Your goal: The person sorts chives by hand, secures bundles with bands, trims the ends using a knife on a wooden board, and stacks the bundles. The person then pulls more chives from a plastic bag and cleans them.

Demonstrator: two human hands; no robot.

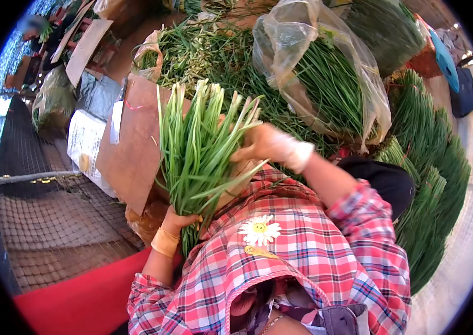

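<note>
A large bunch of green chives (189, 148) stands in front of my body, with its pale cut ends up and its leaves down. Around its lower leaves my left hand (179, 220) is closed, a tan band at the wrist. My right hand (259, 144), slightly blurred, is closed on stalks at the bunch's upper right side, and some of its fingers are hidden behind the stems. A few loose leaves stick out to the right below that hand. Behind the bunch lies a brown board (130, 139) with a knife (116, 120) on its left edge.
Loose cut greens (208, 50) are heaped beyond the board. A clear plastic bag (376, 106) of chives stands at upper right. More chive bundles (432, 190) lie along the right. Netting (52, 223) and a red surface (86, 290) are at left.
</note>
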